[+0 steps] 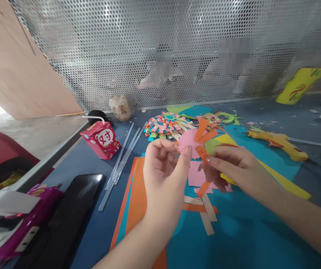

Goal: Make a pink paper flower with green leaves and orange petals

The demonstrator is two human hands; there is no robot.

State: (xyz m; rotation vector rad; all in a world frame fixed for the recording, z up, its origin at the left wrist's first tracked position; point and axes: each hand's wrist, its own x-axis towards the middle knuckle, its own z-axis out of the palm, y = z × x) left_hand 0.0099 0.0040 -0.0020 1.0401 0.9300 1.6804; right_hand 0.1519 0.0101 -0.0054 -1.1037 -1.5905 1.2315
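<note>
Between my two hands is a pink scalloped paper disc [187, 141] with orange paper strips [203, 130] fanning out from its right side. My left hand [166, 168] pinches the disc's lower left edge between thumb and fingers. With thumb and fingertips, my right hand [230, 164] grips a folded orange strip [202, 153] at the disc's lower right. A light green paper piece [212, 146] shows just behind those fingers. Below the hands lie pink paper [195, 175] and loose orange and cream strips [209, 209] on blue sheets [247, 231].
Finished-looking layered paper flowers [167, 125] sit behind the hands. A yellow glue gun [280, 144] lies at right, its cord trailing. Clear glue sticks [122, 164], a red drink box [101, 140], a black phone [65, 216] and a jar [120, 107] stand or lie leftward. A perforated metal panel [138, 48] borders the back.
</note>
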